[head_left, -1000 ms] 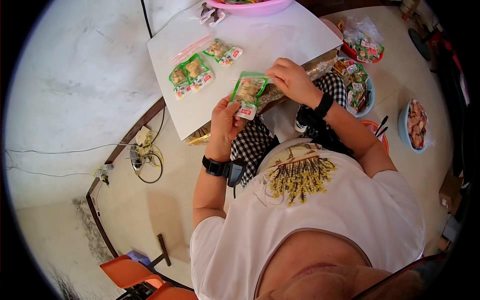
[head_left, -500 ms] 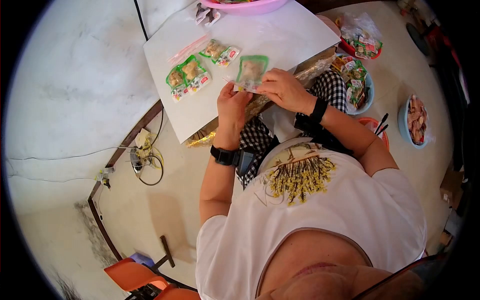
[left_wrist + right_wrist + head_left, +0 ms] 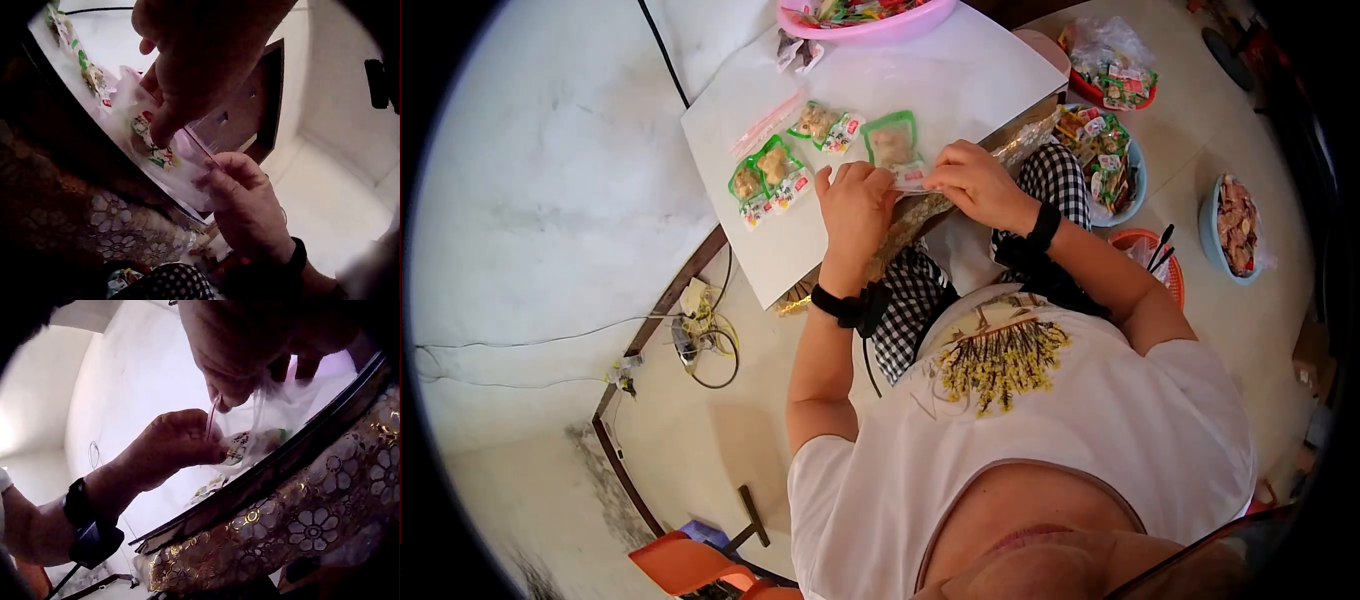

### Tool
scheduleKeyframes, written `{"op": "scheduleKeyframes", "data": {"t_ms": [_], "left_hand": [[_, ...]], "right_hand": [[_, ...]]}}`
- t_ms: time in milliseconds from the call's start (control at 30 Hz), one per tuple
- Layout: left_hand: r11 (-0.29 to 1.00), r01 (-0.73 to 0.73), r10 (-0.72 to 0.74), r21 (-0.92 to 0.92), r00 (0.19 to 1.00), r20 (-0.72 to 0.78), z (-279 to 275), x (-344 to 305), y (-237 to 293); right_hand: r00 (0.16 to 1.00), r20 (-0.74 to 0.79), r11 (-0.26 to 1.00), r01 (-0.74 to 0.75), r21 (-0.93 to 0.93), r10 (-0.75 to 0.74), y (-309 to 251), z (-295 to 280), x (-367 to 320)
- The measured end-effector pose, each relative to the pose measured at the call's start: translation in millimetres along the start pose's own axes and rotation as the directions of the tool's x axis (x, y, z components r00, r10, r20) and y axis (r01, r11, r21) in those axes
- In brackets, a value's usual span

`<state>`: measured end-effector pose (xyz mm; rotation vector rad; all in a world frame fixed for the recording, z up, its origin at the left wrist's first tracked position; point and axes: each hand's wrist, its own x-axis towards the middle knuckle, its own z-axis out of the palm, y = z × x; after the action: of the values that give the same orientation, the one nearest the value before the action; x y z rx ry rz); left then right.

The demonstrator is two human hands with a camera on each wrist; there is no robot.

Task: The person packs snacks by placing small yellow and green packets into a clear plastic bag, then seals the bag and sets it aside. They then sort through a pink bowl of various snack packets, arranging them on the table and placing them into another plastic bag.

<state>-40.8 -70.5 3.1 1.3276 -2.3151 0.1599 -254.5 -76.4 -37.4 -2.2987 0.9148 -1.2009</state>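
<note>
At the upper middle of the frame, over the near edge of a white worktop (image 3: 775, 245), a clear zip bag (image 3: 190, 165) holds a green-edged food packet (image 3: 891, 140). The left hand (image 3: 855, 205) pinches the bag's mouth, thumb one side, fingers the other; the right hand (image 3: 982, 186) pinches farther right along the red seal strip. More green-edged packets (image 3: 773, 166) lie to the left. I'd judge the bag light, limp and slippery, best held by its stiffer strip; the packet looks soft, better taken by its flat edges.
</note>
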Motion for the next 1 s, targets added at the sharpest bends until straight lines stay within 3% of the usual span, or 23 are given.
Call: {"op": "scheduleKeyframes", "data": {"t_ms": [100, 200, 300, 400, 500, 700, 900, 1000], "left_hand": [[0.993, 0.016, -0.028, 0.116, 0.995, 0.101, 8.3, 14.8, -0.3], [0.961, 0.087, -0.110, 0.264, 0.991, 0.074, 35.4, 25.6, -0.8], [0.931, 0.236, -0.277, 0.279, 0.954, 0.118, 46.5, 35.7, 1.3], [0.948, 0.030, -0.015, 0.318, 0.999, -0.049, 40.8, 40.7, 9.1], [0.964, -0.220, 0.230, 0.148, 0.972, -0.052, 27.0, 48.9, 18.5], [0.952, -0.245, 0.233, 0.185, 0.969, 0.086, 55.0, 59.8, 2.5], [0.902, -0.090, 0.078, 0.423, 0.996, 0.046, 67.8, 78.5, 0.9], [0.903, -0.040, 0.036, 0.427, 0.999, 0.016, 70.4, 82.7, -5.2]], "right_hand": [[1.000, -0.016, 1.000, 0.014, 0.004, -0.014, 4.5, -3.2, 0.0], [1.000, -0.018, 1.000, 0.013, 0.021, -0.013, 7.3, -6.4, 1.2], [0.999, -0.039, 0.999, 0.025, 0.021, -0.024, 8.0, -8.5, 3.9], [0.998, -0.070, 1.000, 0.004, -0.008, -0.004, 10.6, -8.9, 5.6], [0.996, -0.083, 1.000, -0.012, -0.011, 0.011, 14.2, -9.6, 3.9], [0.996, -0.086, 1.000, -0.020, 0.017, 0.021, 22.7, -8.4, 3.7], [0.997, -0.043, 0.998, -0.056, 0.028, 0.058, 24.7, -14.1, 11.4], [0.997, -0.075, 0.999, -0.033, 0.036, 0.035, 26.1, -15.6, 13.5]]}}
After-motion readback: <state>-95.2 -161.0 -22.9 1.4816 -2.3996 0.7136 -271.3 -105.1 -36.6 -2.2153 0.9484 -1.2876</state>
